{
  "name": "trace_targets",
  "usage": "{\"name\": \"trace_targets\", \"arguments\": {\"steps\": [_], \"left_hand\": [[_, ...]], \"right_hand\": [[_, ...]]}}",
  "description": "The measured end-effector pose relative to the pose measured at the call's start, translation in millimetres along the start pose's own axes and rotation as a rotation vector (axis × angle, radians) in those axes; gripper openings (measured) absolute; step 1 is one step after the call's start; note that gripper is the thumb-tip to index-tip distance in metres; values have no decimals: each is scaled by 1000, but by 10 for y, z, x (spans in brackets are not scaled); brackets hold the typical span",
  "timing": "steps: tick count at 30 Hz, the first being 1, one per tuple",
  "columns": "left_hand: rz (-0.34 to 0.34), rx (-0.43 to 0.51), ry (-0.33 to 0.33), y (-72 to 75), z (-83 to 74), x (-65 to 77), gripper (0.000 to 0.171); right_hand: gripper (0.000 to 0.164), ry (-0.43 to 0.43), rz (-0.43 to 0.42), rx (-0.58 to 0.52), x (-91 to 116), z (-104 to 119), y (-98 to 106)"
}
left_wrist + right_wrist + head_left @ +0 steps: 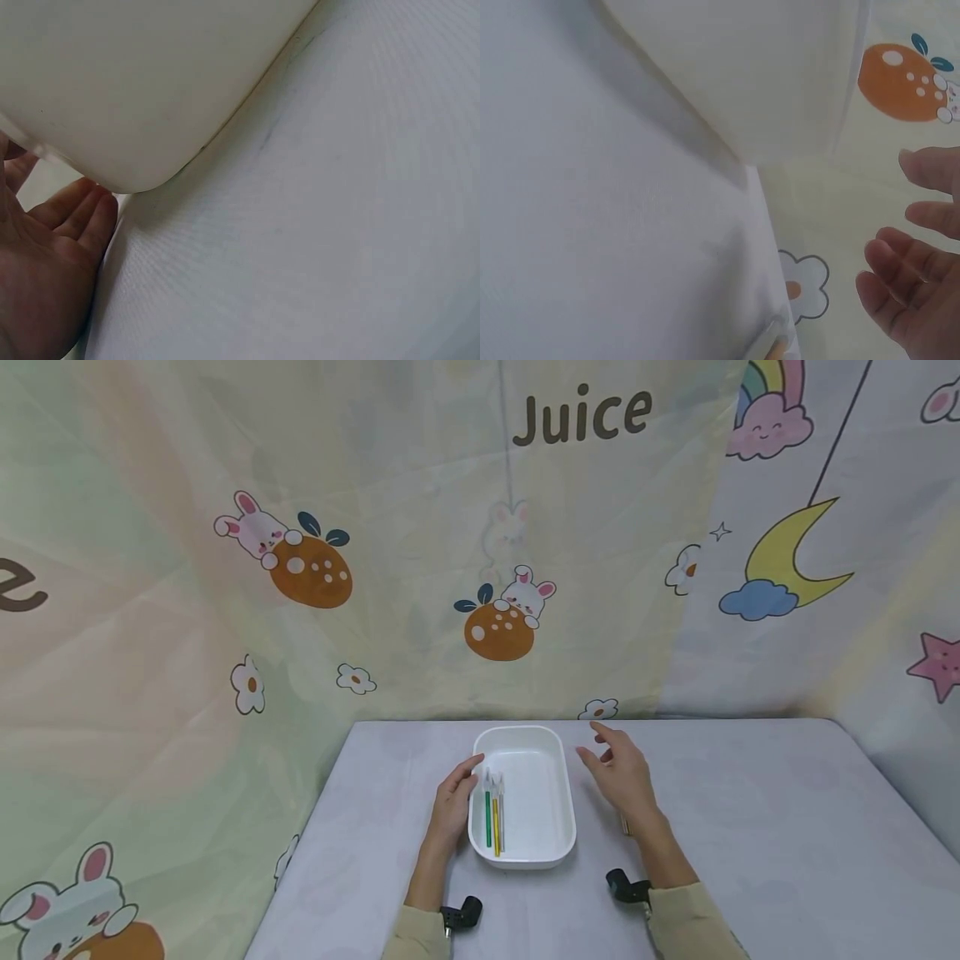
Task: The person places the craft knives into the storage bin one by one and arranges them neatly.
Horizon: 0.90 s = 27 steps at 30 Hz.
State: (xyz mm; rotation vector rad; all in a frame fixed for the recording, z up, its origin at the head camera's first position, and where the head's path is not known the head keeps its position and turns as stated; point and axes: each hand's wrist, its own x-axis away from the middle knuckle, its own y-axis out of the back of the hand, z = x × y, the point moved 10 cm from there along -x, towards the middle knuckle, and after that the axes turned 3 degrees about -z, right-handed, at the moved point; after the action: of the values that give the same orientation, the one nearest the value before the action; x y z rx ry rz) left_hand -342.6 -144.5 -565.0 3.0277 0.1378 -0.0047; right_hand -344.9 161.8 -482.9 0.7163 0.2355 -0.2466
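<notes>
1. Tray (532, 810): white, rounded corners; set on the worktop (765, 810) between the two hands.
2. Green stick (488, 818), yellow stick (496, 831) and grey stick (502, 818): slender, pen-like, with pale upper ends; laid side by side lengthwise in the tray, along its left part.
3. Left hand (452, 797): placed at the tray's left rim, which is touched by loosely extended fingers; the palm is turned toward the tray.
4. Right hand (624, 777): held just beside the tray's upper right corner, apart from it; fingers are spread and slightly bent, and nothing is held.
5. Slim tan item (626, 825): rested on the worktop beside the right forearm, by which it is partly covered; its kind cannot be told.
6. Black wrist devices (461, 913): one worn on each wrist, near the beige sleeves (693, 918).
7. Backdrop (420, 635): pale cloth, printed with rabbits, orange fruit, flowers, a yellow moon and the word "Juice".
</notes>
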Motion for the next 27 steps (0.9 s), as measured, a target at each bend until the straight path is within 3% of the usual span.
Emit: {"name": "trace_targets", "arguments": {"steps": [15,27], "left_hand": [[2,9,-1,2,7,-8,35],[11,11,-7,-2,-7,3,36]], "right_hand": [[57,-12,4,41,-40,-180,71],[56,-47,78,98,-35,-308,38]]}}
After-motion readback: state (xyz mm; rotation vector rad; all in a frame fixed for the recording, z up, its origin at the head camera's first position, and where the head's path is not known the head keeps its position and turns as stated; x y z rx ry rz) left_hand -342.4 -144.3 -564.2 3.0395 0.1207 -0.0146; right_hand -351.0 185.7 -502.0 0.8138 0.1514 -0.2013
